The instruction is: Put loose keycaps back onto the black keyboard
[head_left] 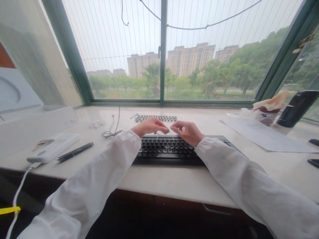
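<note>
A black keyboard lies on the pale counter in front of me. My left hand and my right hand hover over its far edge, fingertips pinched and almost touching each other. Something small and dark sits between the fingertips, too small to identify. Just beyond the hands lie rows of loose dark keycaps on the counter. White sleeves cover both my arms.
A white power bank with a cable and a black pen lie at the left. A thin cable coils nearby. Paper sheets, a black cylinder and a crumpled wrapper sit right. A window stands behind.
</note>
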`<state>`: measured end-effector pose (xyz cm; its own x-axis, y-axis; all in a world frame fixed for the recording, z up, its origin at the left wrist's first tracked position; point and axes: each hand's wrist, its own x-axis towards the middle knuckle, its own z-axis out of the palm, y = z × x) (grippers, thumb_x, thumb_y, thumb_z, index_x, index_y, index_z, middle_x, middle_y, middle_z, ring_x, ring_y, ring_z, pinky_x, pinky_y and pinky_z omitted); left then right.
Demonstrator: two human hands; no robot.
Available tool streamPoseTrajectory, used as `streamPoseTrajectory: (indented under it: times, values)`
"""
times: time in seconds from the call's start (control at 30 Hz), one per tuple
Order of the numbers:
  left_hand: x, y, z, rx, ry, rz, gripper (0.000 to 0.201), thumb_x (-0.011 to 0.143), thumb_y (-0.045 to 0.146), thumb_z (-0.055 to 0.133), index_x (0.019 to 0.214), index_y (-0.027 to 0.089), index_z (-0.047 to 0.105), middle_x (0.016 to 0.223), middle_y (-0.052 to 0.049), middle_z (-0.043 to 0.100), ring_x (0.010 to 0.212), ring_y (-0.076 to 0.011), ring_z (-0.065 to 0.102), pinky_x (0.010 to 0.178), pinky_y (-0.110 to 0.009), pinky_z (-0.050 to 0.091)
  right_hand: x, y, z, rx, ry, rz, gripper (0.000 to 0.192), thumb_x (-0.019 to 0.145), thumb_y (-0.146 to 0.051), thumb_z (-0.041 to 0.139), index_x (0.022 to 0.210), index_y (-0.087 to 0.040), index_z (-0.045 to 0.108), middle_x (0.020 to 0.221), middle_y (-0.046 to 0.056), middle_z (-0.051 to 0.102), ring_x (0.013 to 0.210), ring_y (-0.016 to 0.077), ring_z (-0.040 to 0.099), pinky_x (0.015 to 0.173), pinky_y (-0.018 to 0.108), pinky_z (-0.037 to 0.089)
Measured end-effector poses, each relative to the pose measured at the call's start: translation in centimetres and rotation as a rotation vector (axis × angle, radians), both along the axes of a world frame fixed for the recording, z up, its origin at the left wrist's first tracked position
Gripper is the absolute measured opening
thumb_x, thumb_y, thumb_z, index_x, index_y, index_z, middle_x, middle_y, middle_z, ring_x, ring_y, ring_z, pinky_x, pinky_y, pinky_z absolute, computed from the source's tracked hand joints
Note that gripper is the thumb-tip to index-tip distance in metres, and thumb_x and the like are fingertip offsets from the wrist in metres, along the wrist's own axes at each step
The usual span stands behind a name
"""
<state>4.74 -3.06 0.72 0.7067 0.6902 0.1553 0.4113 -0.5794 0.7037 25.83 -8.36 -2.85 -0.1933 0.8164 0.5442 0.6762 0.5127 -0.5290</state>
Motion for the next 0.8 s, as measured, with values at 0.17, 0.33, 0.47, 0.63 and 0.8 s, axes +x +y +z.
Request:
streamPoseTrajectory:
  times: [0.17,0.33,0.47,0.63,0.8]
  values:
    - [-0.7,0.1,0.2,-0.068,0.193,-0.073,0.020,0.069,0.043,0.074,0.080,0.027,0.079,0.073,-0.001,0.073,0.053,-0.0100,0.053,0.044,-0.021,0.035,-0.5,-0.4,-0.2,-0.040,-0.058,0.083,0.032,0.085,-0.048,0.057,0.082,-0.020,0.073,0.075,0.003,0.070,0.065,0.0145,0.050,0.066,0.028,0.040]
    - [-0.8,-0.5,0.7,-0.130,0.362,-0.096,0.020,0.063,0.045,0.076,0.073,0.028,0.079,0.066,0.001,0.070,0.051,-0.0101,0.048,0.044,-0.023,0.030,-1.4,-1.1,-0.3,-0.095,-0.130,0.237,0.029,0.086,-0.044,0.058,0.083,-0.019,0.074,0.069,0.002,0.067,0.062,0.0132,0.051,0.062,0.026,0.038]
    - [-0.7,-0.7,0.8,-0.143,0.441,-0.078,0.021,0.063,0.045,0.074,0.075,0.029,0.079,0.071,0.002,0.072,0.052,-0.0104,0.047,0.045,-0.023,0.028,-1.7,-1.3,-0.5,-0.126,-0.153,0.288,0.028,0.085,-0.042,0.059,0.086,-0.019,0.074,0.072,0.003,0.068,0.063,0.0131,0.052,0.062,0.025,0.039]
    - [-0.6,-0.5,0.4,-0.160,0.442,-0.056,0.021,0.062,0.045,0.075,0.072,0.027,0.079,0.070,0.001,0.071,0.055,-0.0111,0.048,0.047,-0.022,0.030,-1.7,-1.1,-0.9,-0.141,-0.169,0.303,0.029,0.083,-0.044,0.062,0.084,-0.018,0.074,0.070,0.002,0.067,0.060,0.0120,0.049,0.059,0.025,0.038]
    - [-0.6,-0.1,0.1,-0.152,0.481,-0.049,0.028,0.062,0.048,0.074,0.077,0.025,0.079,0.073,0.001,0.070,0.057,-0.0111,0.047,0.049,-0.023,0.029,-1.8,-1.1,-0.9,-0.149,-0.200,0.292,0.026,0.082,-0.041,0.064,0.082,-0.017,0.075,0.070,0.002,0.069,0.062,0.0120,0.051,0.061,0.025,0.036]
